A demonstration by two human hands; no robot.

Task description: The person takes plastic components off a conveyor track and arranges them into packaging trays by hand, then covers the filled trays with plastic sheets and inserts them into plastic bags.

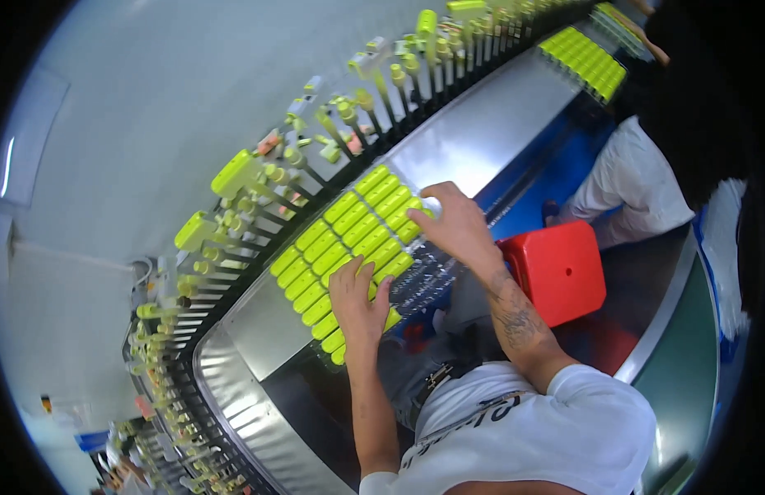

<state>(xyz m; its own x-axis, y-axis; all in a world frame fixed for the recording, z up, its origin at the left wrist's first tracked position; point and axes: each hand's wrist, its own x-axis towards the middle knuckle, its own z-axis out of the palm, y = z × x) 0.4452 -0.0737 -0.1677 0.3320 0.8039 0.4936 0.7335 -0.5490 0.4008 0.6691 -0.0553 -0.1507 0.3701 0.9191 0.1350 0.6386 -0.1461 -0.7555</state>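
A clear plastic tray (424, 275) filled with rows of yellow-green oblong plastic pieces (354, 224) lies at an angle in front of me. My left hand (356, 301) rests over the near pieces, its fingers spread and its thumb apart; a piece shows between them. At the tray's right corner is my right hand (458, 227). Its thumb touches the end of a piece, and a gap shows between thumb and index finger. The other fingers of that hand are partly hidden. Part of the tray at its near right side shows bare plastic with no pieces in it.
A curved black slatted rack (316, 177) carrying many small yellow-green parts runs along the far side of the metal bench (473, 157). Another filled tray (585, 62) lies far right, near a person in white trousers (638, 173). A red stool (556, 272) stands at my right.
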